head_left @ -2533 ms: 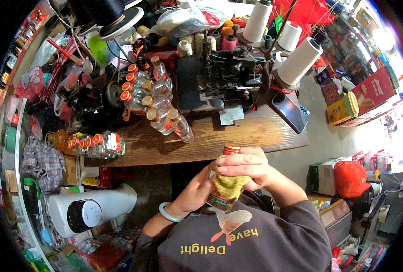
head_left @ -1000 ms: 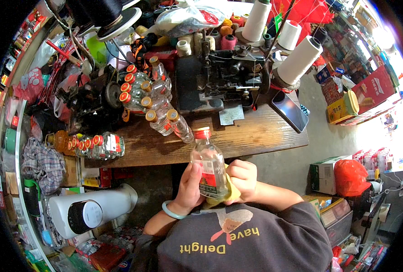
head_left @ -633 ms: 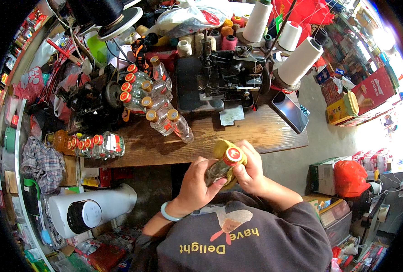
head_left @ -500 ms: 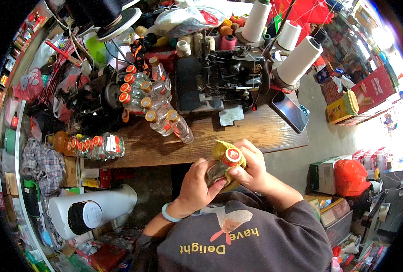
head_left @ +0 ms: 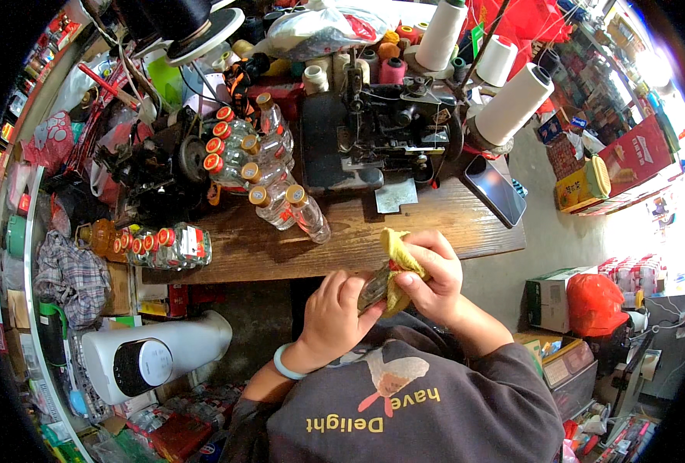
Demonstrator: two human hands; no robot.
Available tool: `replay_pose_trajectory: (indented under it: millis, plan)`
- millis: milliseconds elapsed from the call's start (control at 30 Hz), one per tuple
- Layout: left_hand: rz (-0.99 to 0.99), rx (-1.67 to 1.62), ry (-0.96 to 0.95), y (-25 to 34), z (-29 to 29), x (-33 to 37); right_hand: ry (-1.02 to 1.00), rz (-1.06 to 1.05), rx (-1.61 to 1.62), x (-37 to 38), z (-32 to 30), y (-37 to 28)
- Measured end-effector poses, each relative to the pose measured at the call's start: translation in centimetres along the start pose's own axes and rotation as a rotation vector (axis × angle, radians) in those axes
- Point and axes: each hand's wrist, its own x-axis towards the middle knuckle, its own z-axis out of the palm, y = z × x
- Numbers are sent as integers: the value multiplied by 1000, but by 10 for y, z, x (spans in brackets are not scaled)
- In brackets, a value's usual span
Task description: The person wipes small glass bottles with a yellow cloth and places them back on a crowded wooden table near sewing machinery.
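So over on my far left there's a crumpled checked shirt (head_left: pixel 75 278), with a white appliance (head_left: pixel 157 359) a bit nearer to me, then a row of small glass bottles with red caps (head_left: pixel 184 245) at the left end of the wooden bench (head_left: pixel 450 224). Next along the bench is a bigger bunch of clear bottles (head_left: pixel 273 177), red caps and gold caps mixed. My left hand (head_left: pixel 335 312), light bangle (head_left: pixel 287 363) on that wrist, is wrapped tight around the body of another glass bottle (head_left: pixel 373 293), which is up off the bench, tilted, just in front of my chest. A yellow cloth (head_left: pixel 398 266) covers most of its top, and behind that sits the black sewing machine (head_left: pixel 396 127). My right hand (head_left: pixel 435 278) is clamped on the cloth, pinching it around the bottle's top end. Further right: phone (head_left: pixel 493 189) on the bench corner, fat white thread cone (head_left: pixel 512 104) behind it, then a red bag (head_left: pixel 595 303) well apart.
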Motion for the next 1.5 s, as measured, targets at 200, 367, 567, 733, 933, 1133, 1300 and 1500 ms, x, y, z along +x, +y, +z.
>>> replay_pose_trajectory:
  millis: [200,367,567,733,933,1133,1300,1500]
  plan:
    - [80,91,-139,2,-9,6,-145,169,-11,10,-6,-6]
    - [230,243,42,-3,-5,8,-244,602,411,12,-10,4]
    - [74,-212,-243,-9,-11,5,-366,711,784,11,-16,10]
    - [-212,-926,-358,-6,-4,-4,-331,707,823,4,-6,7]
    - [-438,-1323,-278,1,-4,0,-180,263,491,-2,11,7]
    - [-374,-747,-115,-2,-3,-4,-226,21,-286,1,-2,8]
    - [-405,-861,67,0,3,-1,-93,-222,-561,1,5,-6]
    - [-404,-1095,113,5,-1,-2,-63,61,-19,-12,17,5]
